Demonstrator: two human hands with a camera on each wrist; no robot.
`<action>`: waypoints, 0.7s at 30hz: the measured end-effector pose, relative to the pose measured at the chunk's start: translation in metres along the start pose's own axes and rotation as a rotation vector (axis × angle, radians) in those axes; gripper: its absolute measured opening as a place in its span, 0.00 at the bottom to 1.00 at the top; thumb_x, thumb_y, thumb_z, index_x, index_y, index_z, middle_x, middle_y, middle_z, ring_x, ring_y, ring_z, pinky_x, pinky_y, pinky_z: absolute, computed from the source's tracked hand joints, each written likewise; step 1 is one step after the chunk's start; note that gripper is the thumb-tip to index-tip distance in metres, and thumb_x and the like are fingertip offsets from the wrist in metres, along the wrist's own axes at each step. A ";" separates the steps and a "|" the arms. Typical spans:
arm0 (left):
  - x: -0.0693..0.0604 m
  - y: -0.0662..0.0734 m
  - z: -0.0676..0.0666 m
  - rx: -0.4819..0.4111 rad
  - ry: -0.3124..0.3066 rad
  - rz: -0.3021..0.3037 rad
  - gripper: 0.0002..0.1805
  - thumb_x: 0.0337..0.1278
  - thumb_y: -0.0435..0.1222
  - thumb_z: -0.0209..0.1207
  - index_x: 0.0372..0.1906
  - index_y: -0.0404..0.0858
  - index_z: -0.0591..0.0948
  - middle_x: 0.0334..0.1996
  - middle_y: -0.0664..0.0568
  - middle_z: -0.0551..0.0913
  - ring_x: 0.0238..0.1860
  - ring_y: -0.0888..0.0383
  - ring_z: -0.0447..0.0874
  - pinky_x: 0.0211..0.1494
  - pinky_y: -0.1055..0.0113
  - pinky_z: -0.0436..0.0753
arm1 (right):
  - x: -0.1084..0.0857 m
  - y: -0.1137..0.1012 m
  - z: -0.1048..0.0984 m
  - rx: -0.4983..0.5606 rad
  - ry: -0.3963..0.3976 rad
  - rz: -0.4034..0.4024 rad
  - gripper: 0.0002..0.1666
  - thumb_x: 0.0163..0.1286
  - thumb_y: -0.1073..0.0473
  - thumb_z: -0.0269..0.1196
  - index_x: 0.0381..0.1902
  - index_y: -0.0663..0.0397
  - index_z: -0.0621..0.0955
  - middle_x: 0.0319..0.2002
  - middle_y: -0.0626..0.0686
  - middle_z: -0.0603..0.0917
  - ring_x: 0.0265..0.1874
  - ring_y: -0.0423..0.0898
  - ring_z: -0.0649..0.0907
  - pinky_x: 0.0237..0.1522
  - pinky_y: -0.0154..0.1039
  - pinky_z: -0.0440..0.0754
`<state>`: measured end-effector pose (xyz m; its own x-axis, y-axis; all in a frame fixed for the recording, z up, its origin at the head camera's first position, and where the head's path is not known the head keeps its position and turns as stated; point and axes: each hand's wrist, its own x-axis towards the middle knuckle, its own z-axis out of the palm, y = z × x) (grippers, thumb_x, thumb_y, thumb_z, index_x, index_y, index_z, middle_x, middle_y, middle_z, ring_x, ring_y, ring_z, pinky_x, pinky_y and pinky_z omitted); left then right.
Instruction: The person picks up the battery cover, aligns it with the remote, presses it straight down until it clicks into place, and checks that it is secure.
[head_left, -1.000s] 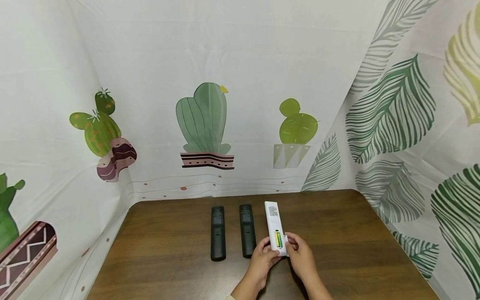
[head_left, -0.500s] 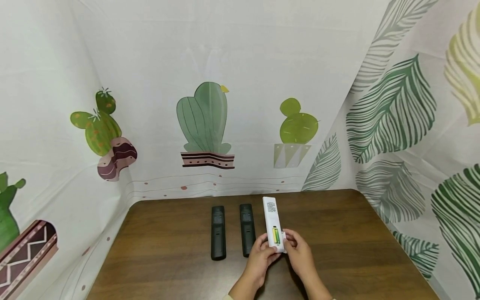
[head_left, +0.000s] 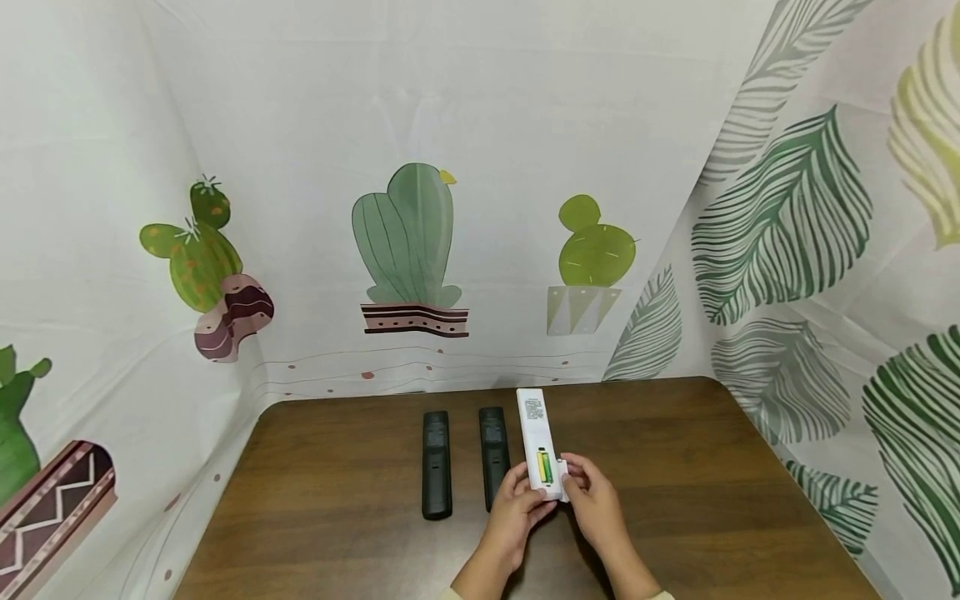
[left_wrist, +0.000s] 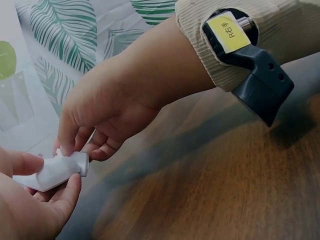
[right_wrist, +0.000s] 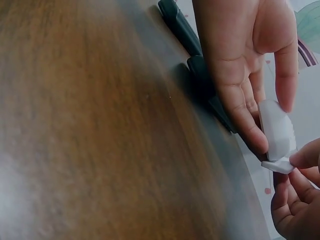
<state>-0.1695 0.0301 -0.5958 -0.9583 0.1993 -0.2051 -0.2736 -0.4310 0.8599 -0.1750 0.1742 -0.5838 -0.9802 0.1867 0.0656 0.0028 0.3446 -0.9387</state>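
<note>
My left hand grips the lower end of a white remote control, which lies back side up with its printed label at the far end. Two green-and-yellow batteries show in its uncovered battery compartment. Along the remote's right edge, my right hand pinches a small white battery cover between thumb and fingers. In the right wrist view the cover sits against the end of the remote. Both hands are close together above the table.
Two black remote controls, one at the left and one nearer my left hand, lie back side up on the brown wooden table. A white cloth printed with cacti and leaves hangs behind the table and at its sides.
Both hands have shifted a little left and away from me, carrying the white remote and its cover. The black remotes have stayed put.
</note>
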 end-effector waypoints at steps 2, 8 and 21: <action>-0.001 0.001 0.000 0.000 0.003 -0.003 0.36 0.61 0.27 0.55 0.74 0.31 0.59 0.64 0.35 0.76 0.50 0.53 0.85 0.60 0.55 0.83 | 0.000 0.000 0.000 0.004 0.003 -0.002 0.20 0.70 0.71 0.59 0.59 0.61 0.80 0.47 0.60 0.86 0.38 0.38 0.83 0.41 0.28 0.80; -0.002 0.004 -0.004 -0.003 0.014 -0.005 0.35 0.62 0.28 0.55 0.74 0.32 0.60 0.65 0.35 0.76 0.50 0.53 0.85 0.60 0.56 0.83 | 0.000 -0.001 0.002 0.036 0.006 -0.046 0.21 0.68 0.73 0.60 0.58 0.62 0.81 0.45 0.61 0.86 0.37 0.37 0.83 0.40 0.28 0.81; -0.003 0.007 -0.008 -0.012 0.030 -0.006 0.34 0.63 0.30 0.54 0.74 0.34 0.61 0.64 0.38 0.76 0.50 0.55 0.84 0.59 0.58 0.83 | 0.005 -0.011 -0.001 0.046 -0.007 -0.076 0.22 0.68 0.74 0.59 0.59 0.59 0.81 0.47 0.60 0.84 0.39 0.36 0.82 0.42 0.28 0.81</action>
<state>-0.1691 0.0197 -0.5924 -0.9585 0.1756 -0.2246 -0.2805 -0.4408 0.8527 -0.1793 0.1720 -0.5730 -0.9787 0.1547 0.1351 -0.0808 0.3145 -0.9458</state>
